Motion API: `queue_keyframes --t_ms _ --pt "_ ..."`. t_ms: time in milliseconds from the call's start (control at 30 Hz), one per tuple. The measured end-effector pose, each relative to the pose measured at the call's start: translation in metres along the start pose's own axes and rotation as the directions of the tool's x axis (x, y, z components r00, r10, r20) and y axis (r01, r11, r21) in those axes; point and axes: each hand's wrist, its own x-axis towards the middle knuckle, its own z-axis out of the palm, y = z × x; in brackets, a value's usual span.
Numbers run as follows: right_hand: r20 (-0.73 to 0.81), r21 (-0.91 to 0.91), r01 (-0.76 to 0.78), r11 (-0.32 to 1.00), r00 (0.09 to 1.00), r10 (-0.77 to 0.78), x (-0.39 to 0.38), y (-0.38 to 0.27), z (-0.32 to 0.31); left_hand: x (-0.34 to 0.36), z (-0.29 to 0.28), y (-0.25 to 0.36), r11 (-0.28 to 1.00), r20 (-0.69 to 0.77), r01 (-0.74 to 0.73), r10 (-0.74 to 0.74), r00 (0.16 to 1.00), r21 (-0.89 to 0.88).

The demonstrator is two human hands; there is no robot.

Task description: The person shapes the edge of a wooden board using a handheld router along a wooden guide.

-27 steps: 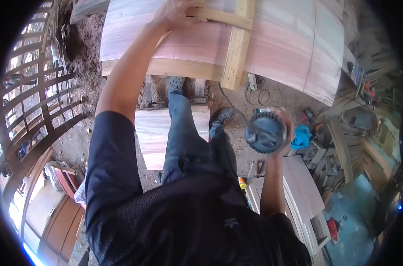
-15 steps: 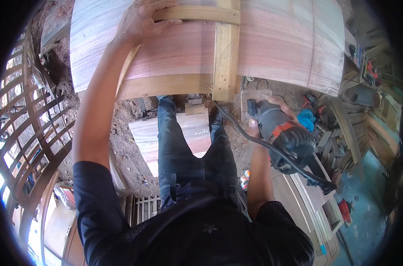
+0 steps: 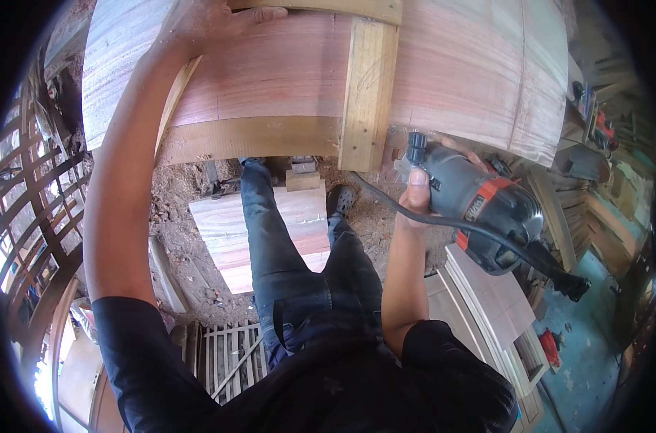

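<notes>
One black-and-grey cylindrical corded power tool (image 3: 486,209), its orange-red band (image 3: 495,189) lettered, is clasped in your right hand (image 3: 415,196), beside the edge of the pink-streaked wooden panel (image 3: 465,72). Your left hand (image 3: 209,30) lies along the yellowish wooden strip (image 3: 335,7); its grip cannot be told.

Left grip (image 3: 211,29) clipped by the top edge; right grip (image 3: 416,193) partly behind the power tool (image 3: 465,180).
Beyond the left grip, the wooden panel (image 3: 284,72) and the strip (image 3: 328,6) beside its fingers run out of view. The tool hides most of the right grip's palm and fingers; to its left, the cord (image 3: 385,200) vanishes by the lower end of the wooden bar (image 3: 368,97). Markings on the tool are too blurred to read.
</notes>
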Motion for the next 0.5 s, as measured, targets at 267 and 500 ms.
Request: queue_keyframes --t_ms 267,500 --pt "-0.198 0.004 0.117 0.993 0.974 -0.114 0.003 0.005 0.019 -0.004 -0.001 0.005 0.998 -0.079 -0.041 0.037 0.996 -0.048" --pt "-0.235 0.257 0.093 0.962 0.971 -0.031 0.004 0.014 0.030 -0.006 -0.010 0.009 0.971 -0.004 0.045 -0.047 0.999 -0.236"
